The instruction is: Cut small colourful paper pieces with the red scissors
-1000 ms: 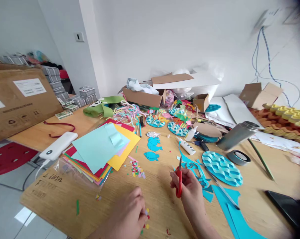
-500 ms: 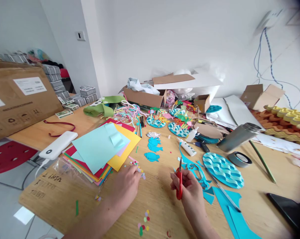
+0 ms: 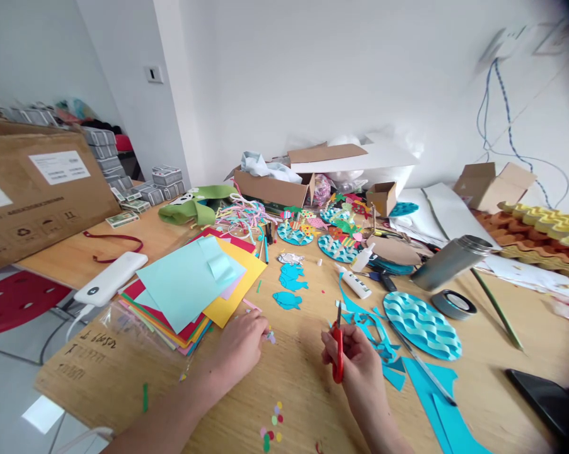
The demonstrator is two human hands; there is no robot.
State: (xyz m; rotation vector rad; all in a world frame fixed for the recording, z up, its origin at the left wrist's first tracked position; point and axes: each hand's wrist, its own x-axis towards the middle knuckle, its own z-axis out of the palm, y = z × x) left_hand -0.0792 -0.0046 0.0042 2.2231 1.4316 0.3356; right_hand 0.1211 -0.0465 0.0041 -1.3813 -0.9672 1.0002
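Observation:
My right hand (image 3: 357,366) holds a pair of red-handled scissors (image 3: 338,362), with the blades pointing up and away from me. My left hand (image 3: 241,347) rests on the table with its fingers curled together; what they hold, if anything, is hidden. Small pastel paper dots (image 3: 270,337) show at its fingertips. Ahead lie blue paper fish (image 3: 287,300) in a column, with a pale fish (image 3: 291,258) behind them. Nearer to me is a loose group of coloured paper dots (image 3: 276,419). Blue paper offcuts (image 3: 376,334) lie right of the scissors.
Coloured paper sheets (image 3: 180,284) are stacked at left beside a white power bank (image 3: 111,277). A glue bottle (image 3: 357,284), a wavy blue oval (image 3: 423,325), a tape roll (image 3: 454,303) and a steel flask (image 3: 449,261) stand or lie at right. Decorated ovals and boxes fill the back.
My left hand has slid slightly forward and now covers more of the paper dots at its fingertips. My right hand stays nearly in place with the scissors.

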